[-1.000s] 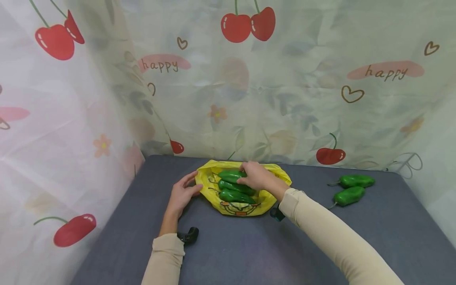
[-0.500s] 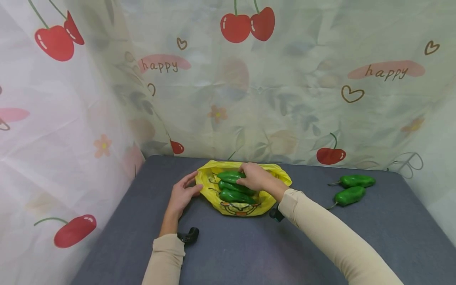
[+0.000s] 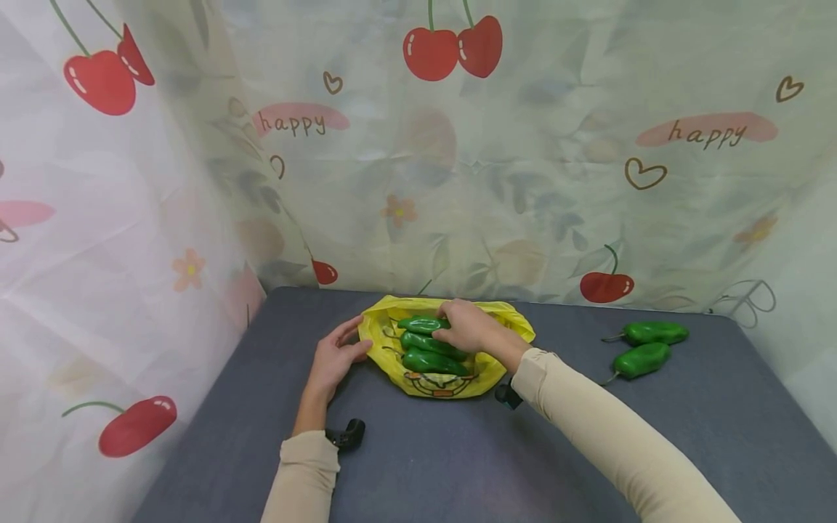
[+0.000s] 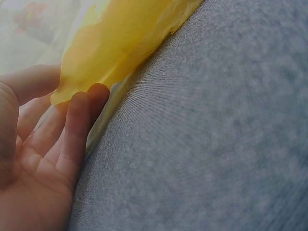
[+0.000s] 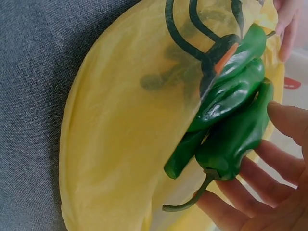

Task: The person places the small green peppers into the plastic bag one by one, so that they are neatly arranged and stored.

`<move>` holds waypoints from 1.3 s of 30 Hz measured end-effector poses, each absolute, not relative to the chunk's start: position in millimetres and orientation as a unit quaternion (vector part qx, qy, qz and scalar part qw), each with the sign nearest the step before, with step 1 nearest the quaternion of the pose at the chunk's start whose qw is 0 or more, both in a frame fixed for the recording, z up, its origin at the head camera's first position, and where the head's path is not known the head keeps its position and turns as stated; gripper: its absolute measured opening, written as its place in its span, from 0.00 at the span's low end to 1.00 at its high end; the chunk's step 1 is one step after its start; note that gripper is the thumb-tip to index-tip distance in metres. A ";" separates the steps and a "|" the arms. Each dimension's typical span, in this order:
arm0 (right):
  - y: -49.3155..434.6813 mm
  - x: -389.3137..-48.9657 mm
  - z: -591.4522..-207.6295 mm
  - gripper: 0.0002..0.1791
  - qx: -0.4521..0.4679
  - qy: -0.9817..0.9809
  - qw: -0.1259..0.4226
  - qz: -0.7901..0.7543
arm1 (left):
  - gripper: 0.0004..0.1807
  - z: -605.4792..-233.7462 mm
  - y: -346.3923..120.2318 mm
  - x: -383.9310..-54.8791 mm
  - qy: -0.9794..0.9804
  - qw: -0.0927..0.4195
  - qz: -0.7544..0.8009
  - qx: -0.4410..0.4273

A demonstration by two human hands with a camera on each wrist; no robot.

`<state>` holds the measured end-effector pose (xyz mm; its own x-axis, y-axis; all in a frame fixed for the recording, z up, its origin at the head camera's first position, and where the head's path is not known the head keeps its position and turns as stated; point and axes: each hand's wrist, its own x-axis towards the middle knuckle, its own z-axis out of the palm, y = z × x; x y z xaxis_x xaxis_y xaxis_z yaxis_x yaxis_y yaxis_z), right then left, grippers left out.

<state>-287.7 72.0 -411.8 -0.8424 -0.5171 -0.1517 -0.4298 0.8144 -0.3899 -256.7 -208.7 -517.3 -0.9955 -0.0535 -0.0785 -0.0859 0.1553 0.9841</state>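
Note:
A yellow plastic bag (image 3: pixel 386 363) lies on the table with its mouth spread, a cartoon print on its near side. Several green peppers are inside; in the head view a near one (image 3: pixel 434 362) and a middle one (image 3: pixel 431 343) lie side by side. My left hand (image 3: pixel 332 361) pinches the bag's left rim between thumb and fingers, as the left wrist view shows. Reaching in from the right, my right hand (image 3: pixel 474 327) has its thumb and fingers around a green pepper (image 5: pixel 236 134), whose stem points toward the wrist camera. That hand hides the right ends of the back peppers.
Two more green peppers, a far one (image 3: pixel 655 333) and a near one (image 3: pixel 642 360), lie on the right of the grey table (image 3: pixel 418 465). A printed curtain (image 3: pixel 471 203) stands right behind the table's back edge and along its left side.
The back pepper under my right hand has shifted very slightly to the left. My left hand and the bag stay where they were.

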 end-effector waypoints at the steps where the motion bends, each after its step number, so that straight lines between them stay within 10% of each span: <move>1: 72.2 -287.3 -410.9 0.26 -0.251 0.945 0.124 -0.171 | 0.33 -517.0 -208.7 -256.6 0.759 0.013 0.649 -0.045; 24: 85.0 -274.5 -406.7 0.35 -0.282 0.953 -0.092 -0.063 | 0.32 -517.5 -208.6 -255.8 0.761 0.012 0.647 -0.050; 39: 106.4 -274.3 -416.8 0.43 -0.227 0.970 -0.073 -0.048 | 0.32 -516.7 -207.3 -254.9 0.761 0.012 0.646 -0.054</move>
<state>-274.3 106.4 -416.8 -0.8861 -0.4337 0.1638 -0.4476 0.8923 -0.0592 -254.9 -207.3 -516.7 -0.9939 -0.0663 -0.0881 -0.0977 0.1600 0.9823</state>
